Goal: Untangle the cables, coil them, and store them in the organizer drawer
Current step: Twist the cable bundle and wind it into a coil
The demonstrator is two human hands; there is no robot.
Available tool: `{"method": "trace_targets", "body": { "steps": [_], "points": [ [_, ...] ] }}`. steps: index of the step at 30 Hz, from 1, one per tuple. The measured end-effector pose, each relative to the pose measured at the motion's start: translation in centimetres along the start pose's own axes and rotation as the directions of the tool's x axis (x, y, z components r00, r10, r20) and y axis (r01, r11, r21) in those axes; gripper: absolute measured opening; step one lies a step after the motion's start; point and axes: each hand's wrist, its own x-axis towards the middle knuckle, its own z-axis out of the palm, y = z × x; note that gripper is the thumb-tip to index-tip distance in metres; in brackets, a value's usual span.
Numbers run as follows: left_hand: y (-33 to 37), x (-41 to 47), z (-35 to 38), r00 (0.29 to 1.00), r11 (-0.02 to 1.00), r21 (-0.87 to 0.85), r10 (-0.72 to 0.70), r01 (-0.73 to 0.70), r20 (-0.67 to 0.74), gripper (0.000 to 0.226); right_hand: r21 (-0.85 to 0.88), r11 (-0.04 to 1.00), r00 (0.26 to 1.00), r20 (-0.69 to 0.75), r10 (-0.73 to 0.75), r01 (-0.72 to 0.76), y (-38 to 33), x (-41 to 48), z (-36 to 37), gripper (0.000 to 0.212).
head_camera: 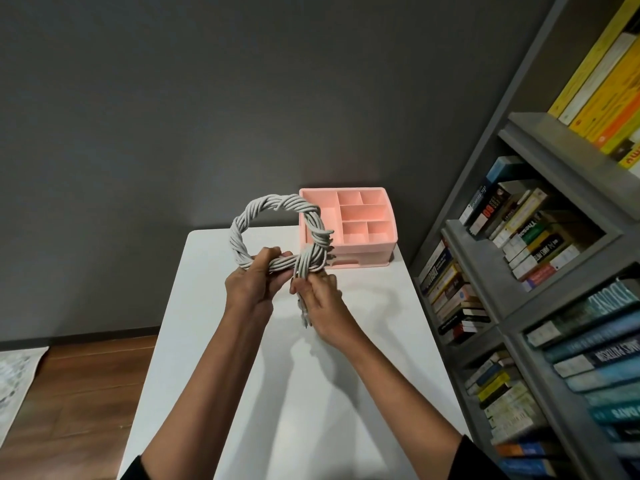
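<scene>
Dark sleeves (136, 471) at frame bottom; both forearms reach fwd over the white counter (311, 393). Left hand (249, 282) is curled round the lower arc of the grey cable coil (239, 233), which is held upright above the counter, just in front of the pink organizer (313, 197). Right hand (322, 299) pinches the loose tail ends (304, 315) hanging below the coil.

Risks (judgement):
1. If the left grip slackens while the tail is worked, the wraps will likely spring open. Cable looks stiff and under twist.
2. Tail ends not tucked. Left loose, the coil may unwind or snag the drawer edge.
3. Coil looks large against the organizer and may not fit the drawer (360, 261) w/o squashing. Cannot confirm.
4. Drawer appears closed and both hands are occupied, so one must release to open it.

Item condition: grey, round-section cable, many turns twisted rope-like into one ring. Wrap is uneven, with a bunched crossing on the side nearest the organizer. Connectors too blurred to ID.
</scene>
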Motion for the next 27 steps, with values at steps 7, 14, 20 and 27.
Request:
{"method": "trace_targets", "body": {
  "steps": [7,14,20,27],
  "points": [
    [-0.9,-0.4,0.3,0.995,0.99,0.1,0.095,-0.095,0.002,0.015,0.104,0.994,1.0,0.0,0.019,-0.019,-0.5,1.1,-2.0,0.017],
    [-2.2,-0.6,0.7,0.988,0.978,0.16,0.147,-0.137,-0.049,0.022,0.535,0.828,0.926,-0.202,0.32,-0.169,-0.2,0.7,-0.9,0.015],
    [-3.0,0.4,0.4,0.985,0.938,0.326,0.153,-0.118,-0.082,0.024,0.804,0.562,0.825,-0.178,0.537,-0.193,-0.6,0.5,1.2,0.015],
    [-3.2,1.9,-0.5,0.962,0.917,0.387,0.189,-0.1,-0.199,0.027,0.915,0.35,0.863,-0.002,0.505,-0.202,-2.1,0.9,0.5,0.008]
  ]
}}
